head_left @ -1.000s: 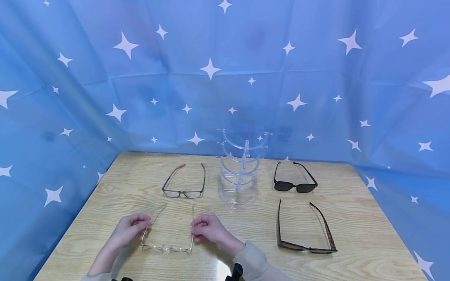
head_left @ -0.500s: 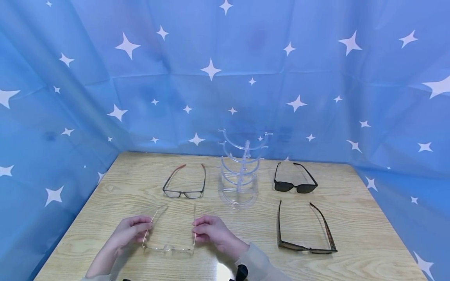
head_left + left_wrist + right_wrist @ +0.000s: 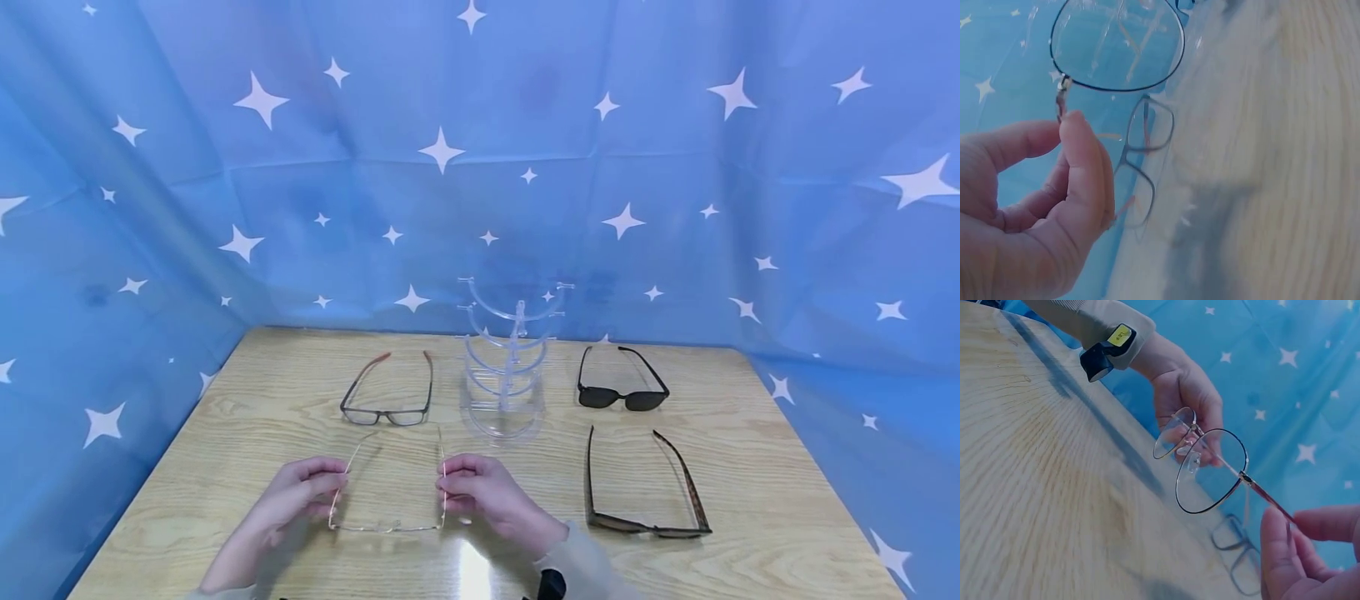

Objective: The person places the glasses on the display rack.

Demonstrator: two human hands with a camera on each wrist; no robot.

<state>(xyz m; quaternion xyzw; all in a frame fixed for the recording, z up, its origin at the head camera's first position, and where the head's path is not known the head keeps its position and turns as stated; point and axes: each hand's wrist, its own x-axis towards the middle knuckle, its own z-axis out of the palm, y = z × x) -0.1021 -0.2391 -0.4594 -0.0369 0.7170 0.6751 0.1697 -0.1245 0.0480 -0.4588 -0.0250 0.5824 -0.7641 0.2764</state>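
Observation:
My two hands hold a pair of thin wire-rimmed glasses [image 3: 386, 528] by their temples, lenses toward me. In the head view, my left hand [image 3: 303, 492] pinches the left temple and my right hand [image 3: 495, 497] pinches the right one. The temples are unfolded and point away. The left wrist view shows one round, dark-edged clear lens [image 3: 1116, 47] beyond my thumb and fingers. Seen from the right wrist, the glasses [image 3: 1210, 472] stand above the table, with fingers at both temples.
Behind stands a clear tiered glasses rack [image 3: 513, 342]. Dark-framed glasses [image 3: 386, 416] with reddish temple tips lie left of it. Black sunglasses [image 3: 622, 398] and brown-patterned sunglasses [image 3: 648, 528] lie on the right. A blue star-printed curtain [image 3: 442, 200] surrounds the wooden table [image 3: 772, 500].
Both hands have shifted right together, carrying the wire-rimmed glasses. The head view has turned slightly. The rack and the other glasses stay in place on the table.

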